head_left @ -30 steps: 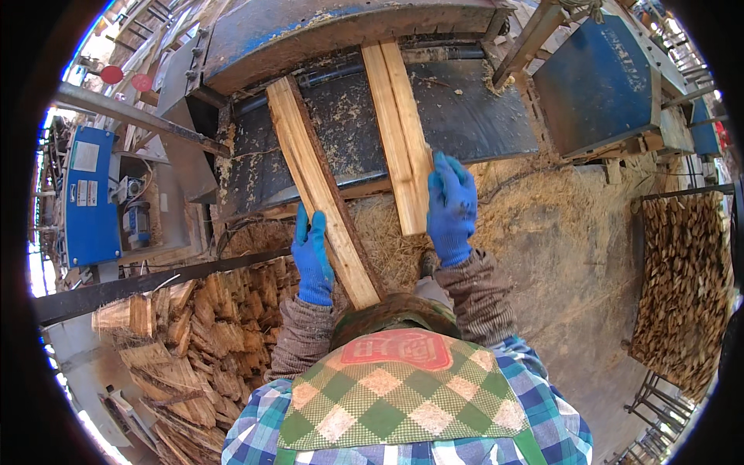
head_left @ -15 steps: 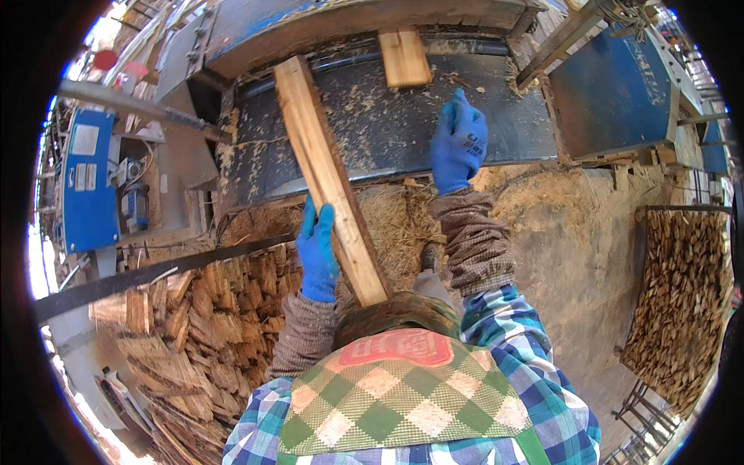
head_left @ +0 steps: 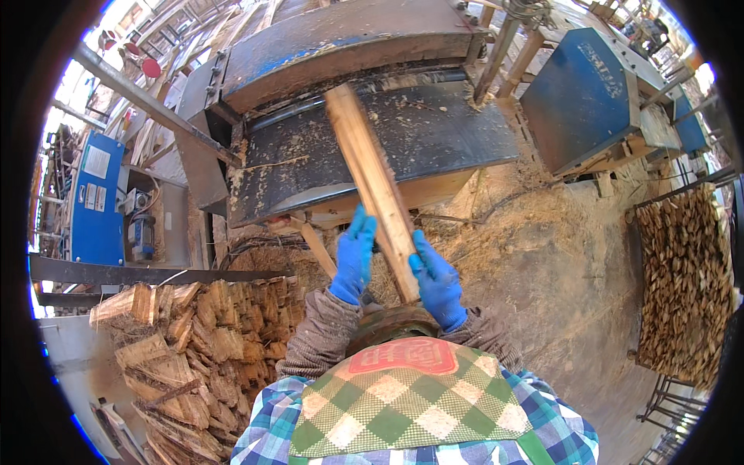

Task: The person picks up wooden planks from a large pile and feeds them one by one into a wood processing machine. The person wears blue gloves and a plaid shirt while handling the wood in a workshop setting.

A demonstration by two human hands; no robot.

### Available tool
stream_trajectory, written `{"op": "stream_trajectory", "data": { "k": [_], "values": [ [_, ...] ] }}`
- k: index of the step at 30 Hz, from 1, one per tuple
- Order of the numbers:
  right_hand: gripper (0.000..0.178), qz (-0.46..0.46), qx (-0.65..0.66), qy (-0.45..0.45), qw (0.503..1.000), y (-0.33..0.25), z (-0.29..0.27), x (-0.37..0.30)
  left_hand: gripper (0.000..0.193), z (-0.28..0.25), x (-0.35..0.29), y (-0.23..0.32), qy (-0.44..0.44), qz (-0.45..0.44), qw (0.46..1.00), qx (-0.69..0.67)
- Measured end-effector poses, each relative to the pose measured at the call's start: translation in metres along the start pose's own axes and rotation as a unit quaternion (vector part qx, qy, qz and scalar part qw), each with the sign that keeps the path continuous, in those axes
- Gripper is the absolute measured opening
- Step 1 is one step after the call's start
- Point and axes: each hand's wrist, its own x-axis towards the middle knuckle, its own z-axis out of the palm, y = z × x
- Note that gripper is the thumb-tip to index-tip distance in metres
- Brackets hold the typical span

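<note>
A long wooden board with rough, bark-brown edges lies slanted, its far end on the dark metal table of a machine and its near end out over the table's front edge, close to my body. My left hand, in a blue glove, holds the board's left edge near that close end. On the opposite edge, a little nearer to me, my right hand grips it in a matching glove, thumb side against the wood. The undersides of both hands' grips are hidden.
Beyond the table runs the machine's rusty housing, with a roller at its foot. A blue control cabinet stands left, a blue machine cover right. Stacked boards sit at lower left; a wood bundle at far right.
My right hand has come back from over the table to the board's right edge. The board's far end has swung right relative to the table. The short piece by the roller is out of sight.
</note>
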Motion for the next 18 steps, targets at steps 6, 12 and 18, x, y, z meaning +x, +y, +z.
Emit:
{"op": "stream_trajectory", "data": {
  "k": [6,12,18],
  "values": [
    [0.045,0.044,0.048,0.115,0.991,-0.014,-0.054,0.020,0.085,0.059,-0.068,-0.018,-0.168,0.113,0.961,0.189],
    [0.048,0.052,0.036,0.106,0.992,-0.026,-0.064,0.033,0.097,0.064,-0.086,-0.021,-0.174,0.231,0.875,0.389],
    [0.044,0.057,-0.006,0.089,0.994,-0.010,-0.060,0.049,0.095,0.063,-0.063,-0.020,-0.196,0.180,0.877,0.399]
  ]
}}
